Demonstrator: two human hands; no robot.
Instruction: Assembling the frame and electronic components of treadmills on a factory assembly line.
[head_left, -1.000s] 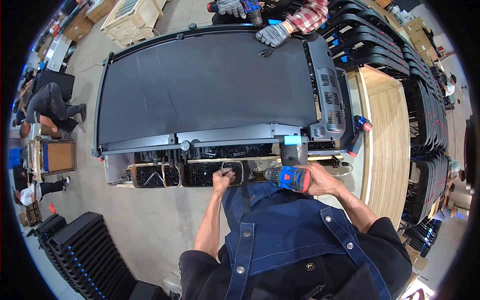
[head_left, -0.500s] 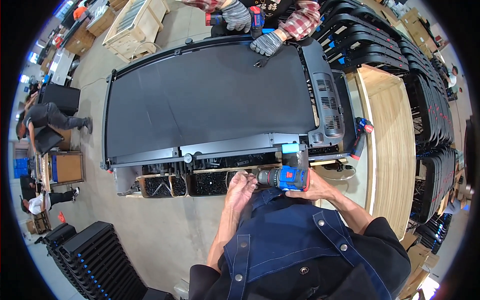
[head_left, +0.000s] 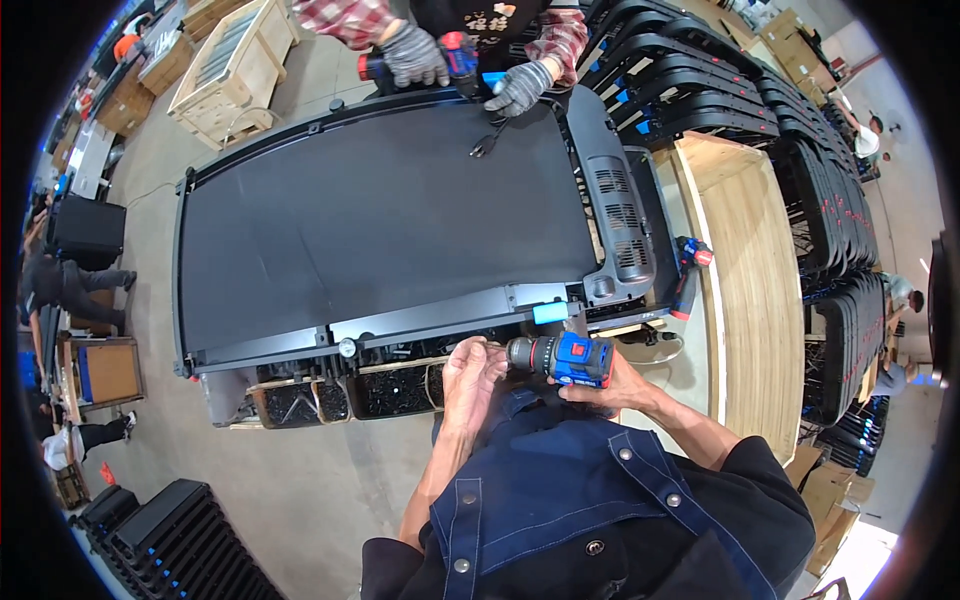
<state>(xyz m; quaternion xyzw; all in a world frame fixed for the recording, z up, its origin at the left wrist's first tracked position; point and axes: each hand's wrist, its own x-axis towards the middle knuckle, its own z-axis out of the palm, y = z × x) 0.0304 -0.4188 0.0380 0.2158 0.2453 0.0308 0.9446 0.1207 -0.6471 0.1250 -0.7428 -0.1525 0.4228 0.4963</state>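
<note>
My right hand (head_left: 618,386) is wrapped round a blue and black cordless drill (head_left: 578,360), held level with its chuck pointing left. At the chuck's tip, my left hand (head_left: 470,378) is closed in a pinch; what sits between its fingertips is too small to make out. Both hands are just in front of the near side rail (head_left: 430,317) of a treadmill (head_left: 390,215) with a black belt. A light blue piece (head_left: 550,313) lies on the rail's right end, beyond the drill. The grey vented motor cover (head_left: 618,205) is at the treadmill's right end.
Opposite me, a person's gloved hands (head_left: 415,55) are at the far rail with a red and blue power tool (head_left: 459,60). Bins of small black parts (head_left: 385,392) sit under the near rail. Another power tool (head_left: 690,275) and a wooden crate (head_left: 755,290) stand to the right.
The treadmill and surroundings have shifted left in the view. My hands stay together at the drill's tip. Across the treadmill, the other person's gloved hands remain near the far rail.
</note>
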